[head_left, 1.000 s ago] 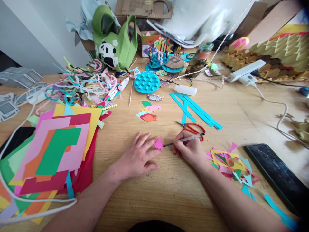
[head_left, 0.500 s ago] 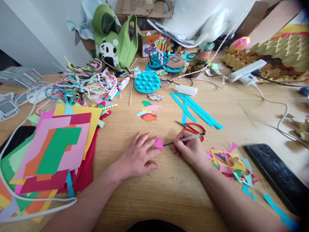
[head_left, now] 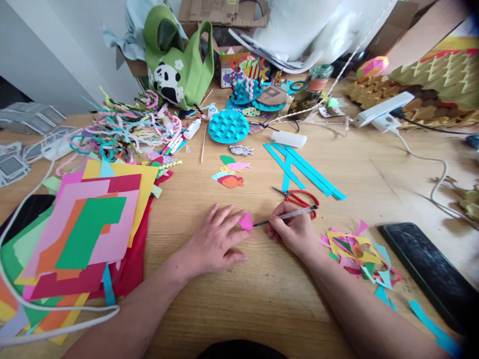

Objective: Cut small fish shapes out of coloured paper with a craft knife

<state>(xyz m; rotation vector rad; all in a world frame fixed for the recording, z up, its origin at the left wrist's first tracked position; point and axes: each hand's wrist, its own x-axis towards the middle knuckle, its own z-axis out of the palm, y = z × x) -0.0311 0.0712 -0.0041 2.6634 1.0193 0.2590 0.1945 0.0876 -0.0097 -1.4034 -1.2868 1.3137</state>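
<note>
A small magenta paper fish (head_left: 246,222) lies flat on the wooden table. My left hand (head_left: 215,242) rests with fingers spread, fingertips on the left side of the fish. Pinched in my right hand (head_left: 294,229) is a slim pen (head_left: 297,213), its dark tip at the right edge of the fish. Red-handled scissors (head_left: 299,198) lie just beyond my right hand. Farther off sits a group of cut paper fish (head_left: 232,180) in orange, pink, yellow and light blue, with a green leaf-like piece.
Coloured paper sheets (head_left: 93,224) pile up at left, with pipe cleaners (head_left: 127,127) behind. Blue paper strips (head_left: 307,169) and a blue scaled disc (head_left: 228,126) lie ahead. Paper scraps (head_left: 355,249) and a phone (head_left: 426,269) are at right. A white cable (head_left: 75,310) crosses the lower left.
</note>
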